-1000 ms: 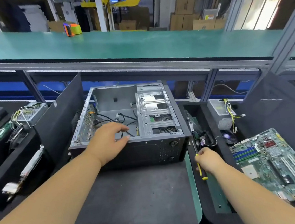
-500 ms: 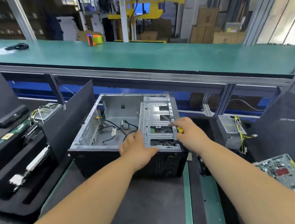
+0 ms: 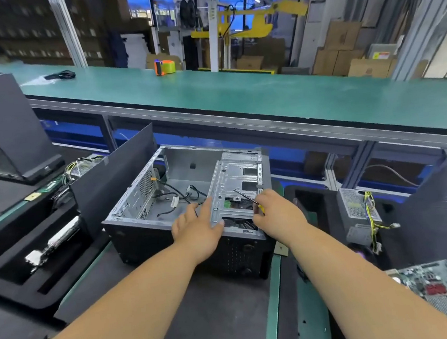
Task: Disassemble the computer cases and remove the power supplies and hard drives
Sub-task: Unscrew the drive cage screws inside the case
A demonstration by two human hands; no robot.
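Case count: one opened computer case (image 3: pixel 149 202) was seen on the dark mat (image 3: pixel 202 306), side panel off, with one drive cage (image 3: pixel 235 190) inside on its right. Left hand (image 3: pixel 197 225) was laid flat, fingers straight, against the cage's near edge; right hand (image 3: pixel 275 213) was closed round one yellow-handled screwdriver (image 3: pixel 246 197), tip on the cage. One removed power supply (image 3: pixel 355 209) and one motherboard (image 3: pixel 441 291) were noted well to the right.

Dark workbench mat (image 3: pixel 202 314) carries the open computer case (image 3: pixel 152 229); motherboard (image 3: pixel 444 293) lies right
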